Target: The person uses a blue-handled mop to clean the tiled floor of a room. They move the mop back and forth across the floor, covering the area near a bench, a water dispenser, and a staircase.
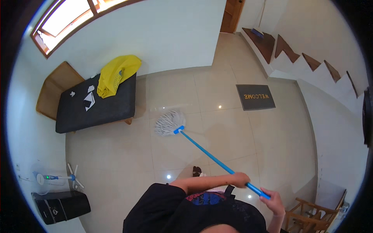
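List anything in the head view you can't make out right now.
All in the head view:
Blue pole: the stretch inside the left hand is hidden by that hand.
Floor under the mop head: covered by its strands.
Black bench under the yellow cloth: covered by the cloth.
Wooden door: cut off by the top edge.
Small white scrap: too small to identify.
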The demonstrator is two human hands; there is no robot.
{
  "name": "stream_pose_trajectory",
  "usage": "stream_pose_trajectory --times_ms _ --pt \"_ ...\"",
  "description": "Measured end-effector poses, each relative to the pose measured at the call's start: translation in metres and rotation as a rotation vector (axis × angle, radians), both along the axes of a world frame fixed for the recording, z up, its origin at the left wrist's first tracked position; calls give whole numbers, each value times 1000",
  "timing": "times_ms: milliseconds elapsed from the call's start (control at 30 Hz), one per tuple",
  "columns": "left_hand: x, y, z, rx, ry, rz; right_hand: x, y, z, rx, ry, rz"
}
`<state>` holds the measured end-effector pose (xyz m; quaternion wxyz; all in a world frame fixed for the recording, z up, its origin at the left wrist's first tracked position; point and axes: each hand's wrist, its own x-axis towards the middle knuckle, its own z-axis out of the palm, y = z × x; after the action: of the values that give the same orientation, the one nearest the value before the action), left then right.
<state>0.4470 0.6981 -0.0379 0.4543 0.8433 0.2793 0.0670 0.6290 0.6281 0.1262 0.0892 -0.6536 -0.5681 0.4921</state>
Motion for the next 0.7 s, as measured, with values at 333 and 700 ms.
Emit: stream_pose_trajectory --times_ms 333,700 --pt "-105 6 -51 134 244 348 -105 37 -86 -260 196 26" --pt "-215 17 -16 -14 207 1136 -311 240 -226 106 121 111"
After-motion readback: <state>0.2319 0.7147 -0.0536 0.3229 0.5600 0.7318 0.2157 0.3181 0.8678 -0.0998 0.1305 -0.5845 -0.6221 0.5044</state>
